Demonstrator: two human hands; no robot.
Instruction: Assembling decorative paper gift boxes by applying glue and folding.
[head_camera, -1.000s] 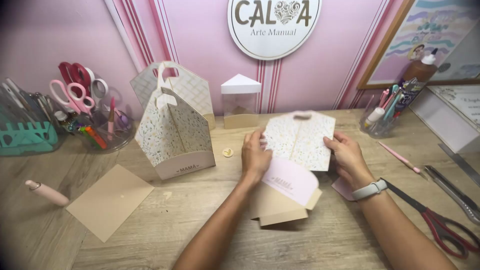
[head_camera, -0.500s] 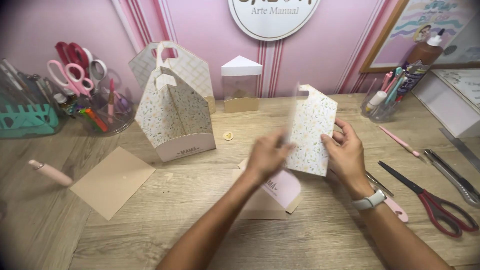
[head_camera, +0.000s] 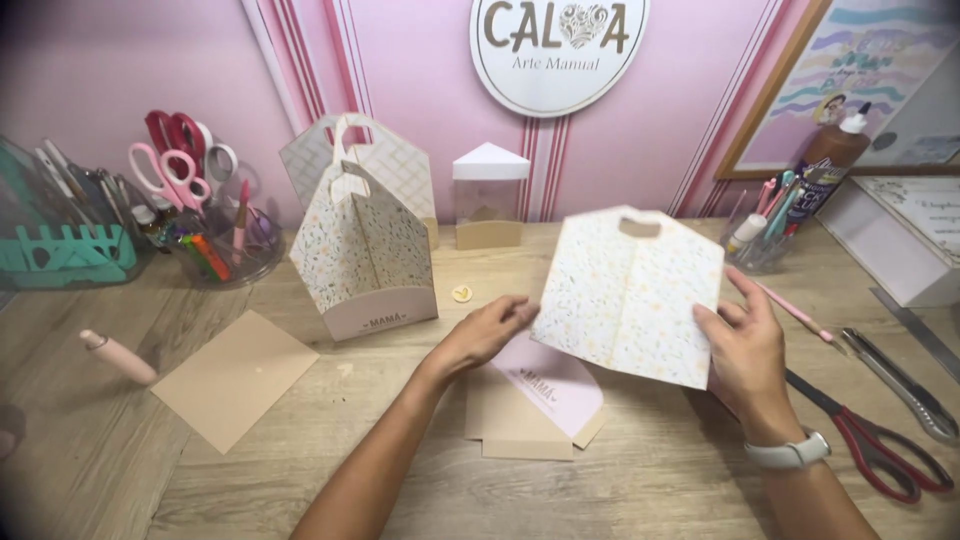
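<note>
My right hand (head_camera: 745, 352) grips the right edge of a speckled card panel (head_camera: 628, 295) with a handle slot at its top, held up above the wooden table (head_camera: 640, 490). At the panel's lower left edge my left hand (head_camera: 484, 333) rests with fingers loosely curled, touching or almost touching it. Beneath the hands lies a flat pink and tan card base piece (head_camera: 535, 400). A finished speckled house-shaped box (head_camera: 365, 255) stands to the left.
A tan card sheet (head_camera: 235, 377) and a pink tool (head_camera: 118, 356) lie at left. Cups with scissors and pens (head_camera: 205, 215) stand at back left. Red-handled scissors (head_camera: 880, 450), a craft knife (head_camera: 895, 370) and a pink pen (head_camera: 795, 310) lie at right.
The speckled panel went from folded and narrow to spread open and facing me. My left hand slid to its lower left edge, and my right hand kept its grip.
</note>
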